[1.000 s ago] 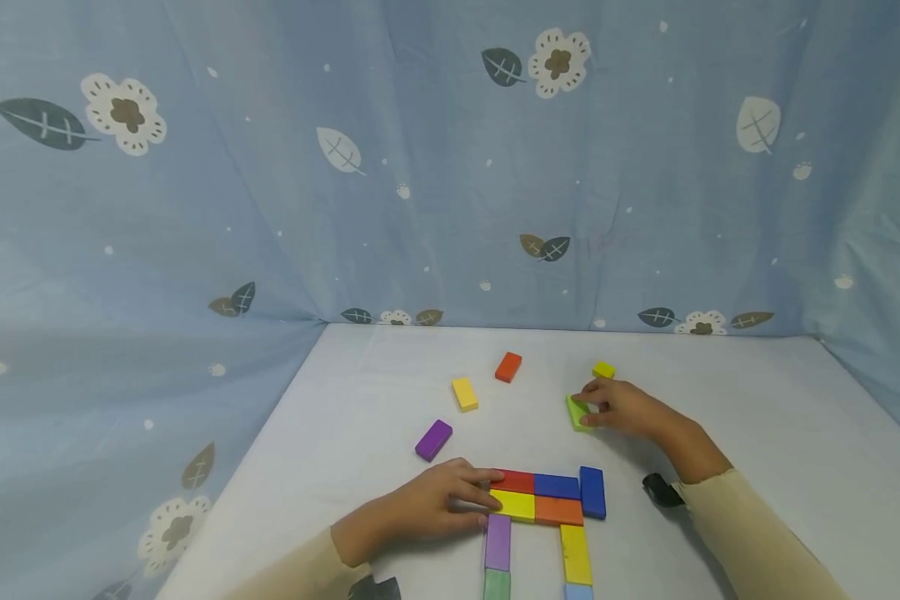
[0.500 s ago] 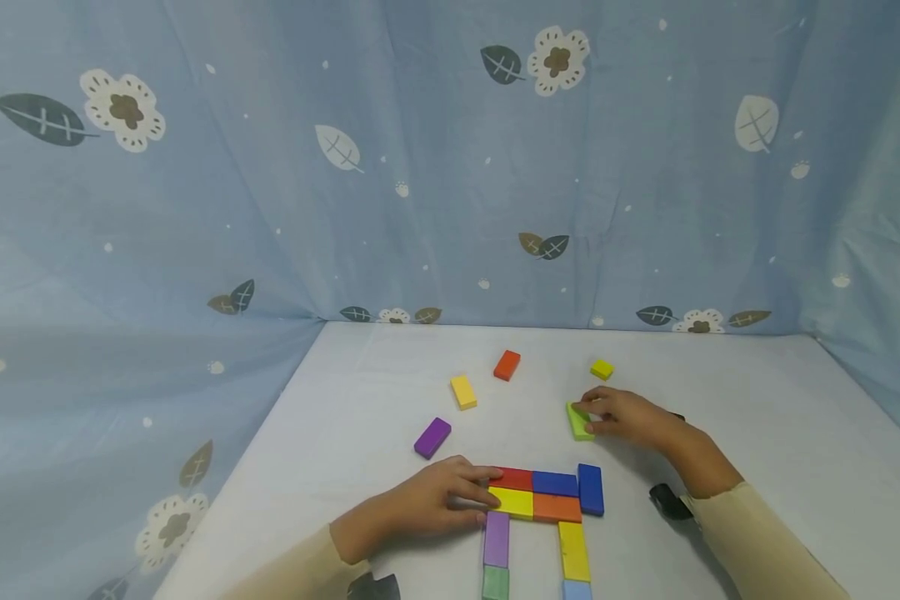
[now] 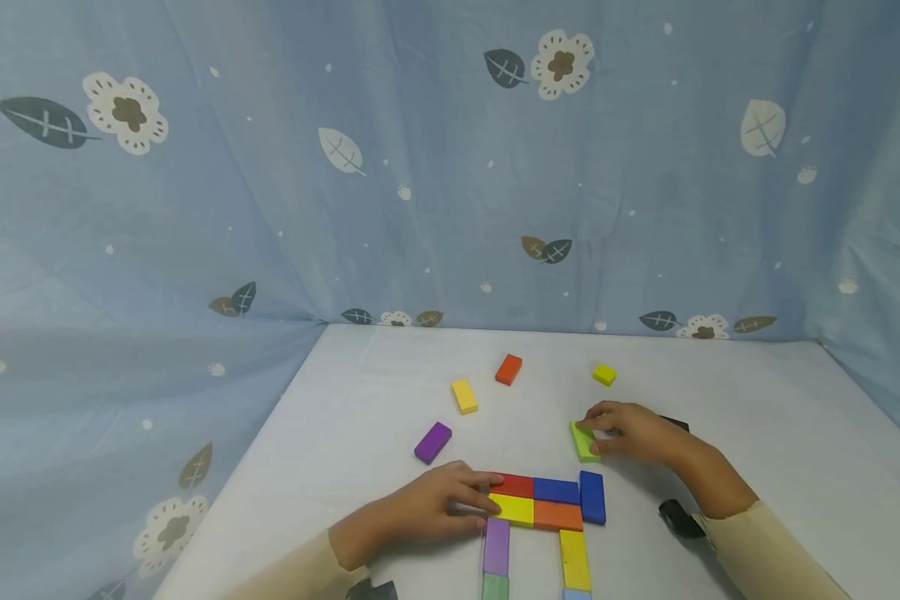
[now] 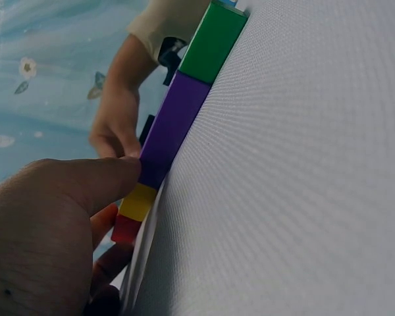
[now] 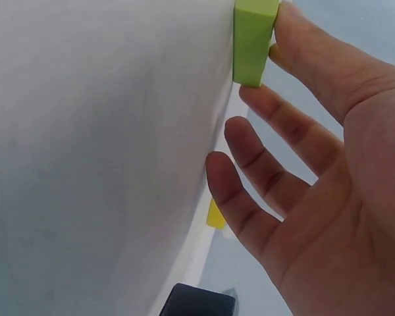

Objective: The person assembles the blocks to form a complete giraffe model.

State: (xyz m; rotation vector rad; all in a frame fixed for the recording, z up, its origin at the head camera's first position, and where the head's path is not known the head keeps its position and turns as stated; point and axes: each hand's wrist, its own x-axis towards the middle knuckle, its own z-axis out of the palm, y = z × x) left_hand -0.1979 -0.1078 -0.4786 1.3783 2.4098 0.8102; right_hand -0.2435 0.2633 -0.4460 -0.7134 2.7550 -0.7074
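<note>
In the head view my left hand (image 3: 437,502) rests with fingertips on the left ends of a red block (image 3: 513,486) and a yellow block (image 3: 514,509). Its thumb meets the purple block (image 4: 174,125) in the left wrist view. My right hand (image 3: 633,433) pinches a lime green block (image 3: 585,444) that lies flat on the table; in the right wrist view thumb and fingers touch its side and end. The joined shape also has a blue block (image 3: 557,491), an orange block (image 3: 558,515) and an upright-turned blue block (image 3: 592,497) at the right.
Two legs run toward me: a light purple block (image 3: 497,546) above a green one (image 3: 496,587), and a long yellow block (image 3: 574,560) above a light blue one. Loose blocks lie farther back: purple (image 3: 432,442), pale yellow (image 3: 464,397), red-orange (image 3: 508,369), small yellow (image 3: 604,374).
My right hand has slid the lime green block across the table toward me, closer to the joined blocks. The small yellow block behind it now shows fully. My left hand has stayed put.
</note>
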